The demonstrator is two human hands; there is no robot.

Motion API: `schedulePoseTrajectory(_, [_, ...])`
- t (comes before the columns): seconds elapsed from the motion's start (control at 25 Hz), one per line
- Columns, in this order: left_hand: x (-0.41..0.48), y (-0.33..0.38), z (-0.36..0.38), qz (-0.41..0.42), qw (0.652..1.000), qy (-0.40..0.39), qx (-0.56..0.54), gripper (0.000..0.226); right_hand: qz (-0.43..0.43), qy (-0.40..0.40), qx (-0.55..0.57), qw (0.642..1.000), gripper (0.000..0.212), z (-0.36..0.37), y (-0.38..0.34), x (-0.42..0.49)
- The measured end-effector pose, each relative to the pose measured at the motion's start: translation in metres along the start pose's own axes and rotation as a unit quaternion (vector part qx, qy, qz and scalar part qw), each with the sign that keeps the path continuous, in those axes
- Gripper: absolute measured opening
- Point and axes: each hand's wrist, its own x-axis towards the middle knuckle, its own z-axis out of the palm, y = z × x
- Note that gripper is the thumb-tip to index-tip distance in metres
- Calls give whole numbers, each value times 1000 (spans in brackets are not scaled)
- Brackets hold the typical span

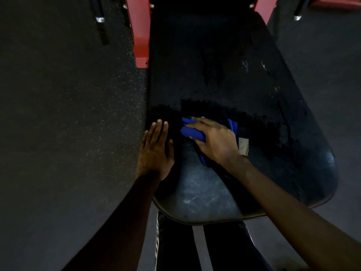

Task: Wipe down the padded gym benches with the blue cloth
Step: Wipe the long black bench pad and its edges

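Bare forearms reached in from the bottom edge, above dark trousers with white stripes. Speckled dark floor spread around the black padded bench, which ran away from the person between red frame posts. On the pad's left edge the left hand lay flat, fingers straight and close together. Just beside it, the right hand curled over the bunched blue cloth, gripping it against the pad's near half.
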Motion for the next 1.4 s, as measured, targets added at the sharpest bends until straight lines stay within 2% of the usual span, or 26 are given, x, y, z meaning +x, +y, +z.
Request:
schedulePoseTrajectory(0.28, [0, 2, -3, -2, 1000, 1, -10, 64, 14, 5, 5, 1000, 38, 16, -15, 68])
schedulePoseTrajectory(0.56, [-1, 2, -3, 5, 1000, 8, -12, 61, -42, -5, 10, 999, 40, 9, 5, 0])
schedulePoseTrajectory(0.68, [0, 4, -4, 0, 1000, 1, -4, 63, -28, -6, -1, 1000, 40, 12, -5, 42])
schedulePoseTrajectory(0.88, [0, 5, -5, -33, 999, -12, 5, 68, -66, -13, 11, 998, 34, 19, -26, 120])
schedulePoseTrajectory(1.16, [-1, 7, -9, -45, 999, -21, -19, 69, -91, -14, 15, 996, 37, 13, 4, 54])
schedulePoseTrajectory(1.4, [-2, 7, -11, -38, 999, -12, -35, 67, -114, -30, -22, 993, 41, 32, -33, 147])
